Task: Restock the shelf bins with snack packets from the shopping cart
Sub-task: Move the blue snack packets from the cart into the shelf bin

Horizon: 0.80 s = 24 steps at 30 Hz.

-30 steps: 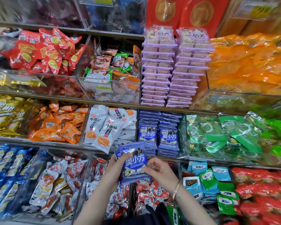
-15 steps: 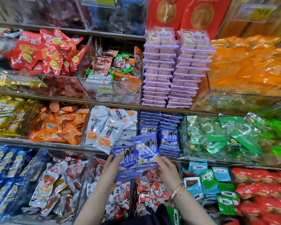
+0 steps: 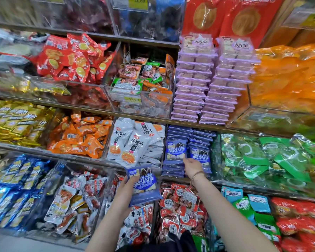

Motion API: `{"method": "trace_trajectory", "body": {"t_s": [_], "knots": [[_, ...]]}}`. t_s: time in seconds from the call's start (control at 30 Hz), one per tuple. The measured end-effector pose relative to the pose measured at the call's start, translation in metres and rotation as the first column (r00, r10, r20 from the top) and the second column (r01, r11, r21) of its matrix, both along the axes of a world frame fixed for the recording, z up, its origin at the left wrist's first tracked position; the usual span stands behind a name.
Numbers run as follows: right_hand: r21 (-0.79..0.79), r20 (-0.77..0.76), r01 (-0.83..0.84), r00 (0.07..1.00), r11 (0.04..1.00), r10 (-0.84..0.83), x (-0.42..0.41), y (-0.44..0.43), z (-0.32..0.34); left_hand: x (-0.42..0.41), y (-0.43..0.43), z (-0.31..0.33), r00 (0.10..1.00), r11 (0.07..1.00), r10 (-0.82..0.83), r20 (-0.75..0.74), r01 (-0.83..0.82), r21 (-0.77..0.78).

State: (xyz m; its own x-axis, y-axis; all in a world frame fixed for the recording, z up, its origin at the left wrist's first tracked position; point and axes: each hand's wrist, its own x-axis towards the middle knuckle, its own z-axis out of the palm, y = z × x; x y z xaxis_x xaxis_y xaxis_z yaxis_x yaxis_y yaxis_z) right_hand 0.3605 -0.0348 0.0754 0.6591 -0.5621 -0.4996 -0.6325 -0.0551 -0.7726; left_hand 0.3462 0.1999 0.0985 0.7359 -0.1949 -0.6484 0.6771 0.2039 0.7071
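The left grip (image 3: 130,190) is closed around a small stack of blue packets (image 3: 144,184), held upright just below the white packets (image 3: 129,142), in front of the middle shelf (image 3: 91,159). The right grip (image 3: 191,166) reaches up to the matching shelved packets (image 3: 175,150) on that shelf, fingers against the front ones. Whether it pinches one or lies slack I cannot tell.

Blue snack packets (image 3: 144,184) lie tilted in the left hand (image 3: 127,186). Matching ones fill the middle-shelf bin (image 3: 171,174) in two stacks.
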Motion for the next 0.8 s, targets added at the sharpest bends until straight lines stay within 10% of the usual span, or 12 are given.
{"method": "trace_trajectory", "body": {"t_s": [0.1, 0.4, 0.57, 0.7, 0.8], "knots": [[-0.278, -0.048, -0.154, 0.988, 0.948, 0.146, 0.0, 0.0, -0.005, 0.001, 0.0, -0.001, 1.0, 1.0, 0.001, -0.003, -0.001, 0.005], [-0.279, 0.173, -0.078, 0.976, 0.957, 0.13, -0.046, 0.011, 0.011, 0.003, -0.015, -0.003, 0.997, 0.996, -0.073, 0.034, 0.075, -0.041], [0.154, 0.191, -0.41, 0.905, 0.899, 0.38, -0.101, 0.034, 0.02, 0.004, -0.043, 0.004, 0.985, 0.986, -0.162, 0.066, 0.164, -0.034], [0.49, 0.287, -0.126, 0.958, 0.863, -0.023, -0.113, 0.028, 0.016, 0.004, -0.068, 0.009, 0.858, 0.892, -0.415, 0.302, 0.318, 0.322], [0.614, 0.279, 0.031, 0.926, 0.788, -0.254, -0.107, 0.008, 0.017, 0.012, -0.073, 0.008, 0.59, 0.717, -0.575, 0.567, 0.029, 0.696]]}}
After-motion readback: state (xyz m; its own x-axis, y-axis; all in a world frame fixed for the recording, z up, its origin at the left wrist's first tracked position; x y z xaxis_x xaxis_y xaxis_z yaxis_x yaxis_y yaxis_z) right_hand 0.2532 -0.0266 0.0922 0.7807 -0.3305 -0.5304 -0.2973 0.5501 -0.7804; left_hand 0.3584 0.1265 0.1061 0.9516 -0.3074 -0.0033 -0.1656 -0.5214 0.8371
